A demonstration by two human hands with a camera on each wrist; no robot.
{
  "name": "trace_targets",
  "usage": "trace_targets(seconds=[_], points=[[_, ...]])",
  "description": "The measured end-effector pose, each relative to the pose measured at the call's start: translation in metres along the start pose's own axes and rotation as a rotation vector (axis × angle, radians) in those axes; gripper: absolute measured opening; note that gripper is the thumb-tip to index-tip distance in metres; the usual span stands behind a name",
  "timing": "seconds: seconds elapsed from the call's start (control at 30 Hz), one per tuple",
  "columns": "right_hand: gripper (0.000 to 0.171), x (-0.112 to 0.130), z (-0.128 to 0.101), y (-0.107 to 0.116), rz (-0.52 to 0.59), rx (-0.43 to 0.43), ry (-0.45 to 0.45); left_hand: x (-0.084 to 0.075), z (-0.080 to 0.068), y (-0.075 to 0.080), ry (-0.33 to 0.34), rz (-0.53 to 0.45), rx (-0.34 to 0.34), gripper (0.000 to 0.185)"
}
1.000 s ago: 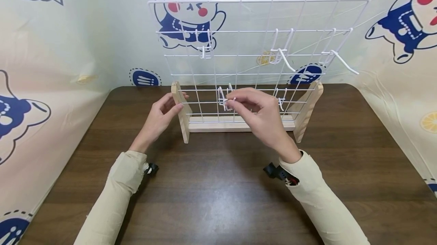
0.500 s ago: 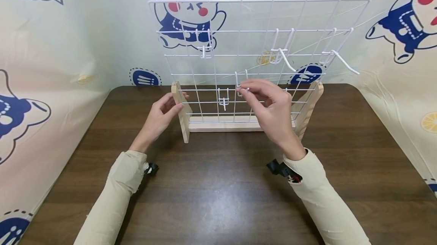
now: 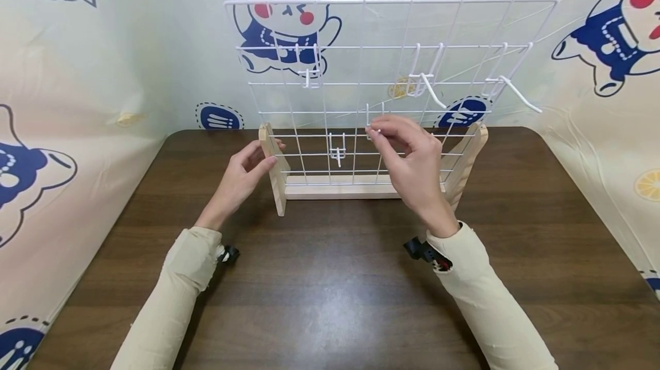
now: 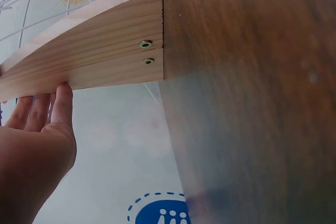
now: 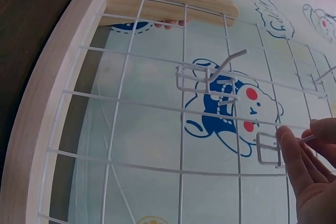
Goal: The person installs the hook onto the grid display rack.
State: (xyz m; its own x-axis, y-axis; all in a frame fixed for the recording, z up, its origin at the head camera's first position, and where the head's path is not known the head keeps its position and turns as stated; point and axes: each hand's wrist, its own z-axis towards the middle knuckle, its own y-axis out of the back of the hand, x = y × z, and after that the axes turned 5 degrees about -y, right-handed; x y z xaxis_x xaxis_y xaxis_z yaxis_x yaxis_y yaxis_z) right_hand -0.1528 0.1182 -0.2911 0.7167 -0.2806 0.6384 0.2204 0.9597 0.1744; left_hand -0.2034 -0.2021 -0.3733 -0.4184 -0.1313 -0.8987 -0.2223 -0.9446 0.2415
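A white wire grid rack stands on wooden side panels joined by a wooden base bar. My left hand grips the left side panel, thumb in front and fingers behind; the left wrist view shows this panel from outside. In front of the lower grid, my right hand pinches a white wire hook between thumb and fingers. Its two upper prongs stick up past my fingertips near a horizontal wire; contact with the grid cannot be told. Another hook hangs lower left of it.
Along an upper wire hang more white hooks: one at left, one right of centre and one at the right end, their arms jutting forward. The rack stands on a brown wooden table, with a printed cloth behind.
Carrying the pinched hook, my right hand has moved right and upward, away from the lower left hook, then slowed. My left hand has stayed on the side panel.
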Motion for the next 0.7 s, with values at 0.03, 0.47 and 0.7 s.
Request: trace_targets(seconds=[0.03,0.47,0.7], points=[[0.01,0.0,0.0,0.0,-0.013,0.002,-0.002,-0.002,0.0,0.0,0.004,0.0,0.002,0.042],[0.007,0.002,-0.003,-0.001,-0.179,0.075,-0.056,0.0,-0.001,0.001,0.007,0.039,0.005,0.041],[0.007,0.004,-0.006,-0.003,-0.215,0.096,-0.09,-0.001,-0.001,0.0,0.009,0.034,0.004,0.042]])
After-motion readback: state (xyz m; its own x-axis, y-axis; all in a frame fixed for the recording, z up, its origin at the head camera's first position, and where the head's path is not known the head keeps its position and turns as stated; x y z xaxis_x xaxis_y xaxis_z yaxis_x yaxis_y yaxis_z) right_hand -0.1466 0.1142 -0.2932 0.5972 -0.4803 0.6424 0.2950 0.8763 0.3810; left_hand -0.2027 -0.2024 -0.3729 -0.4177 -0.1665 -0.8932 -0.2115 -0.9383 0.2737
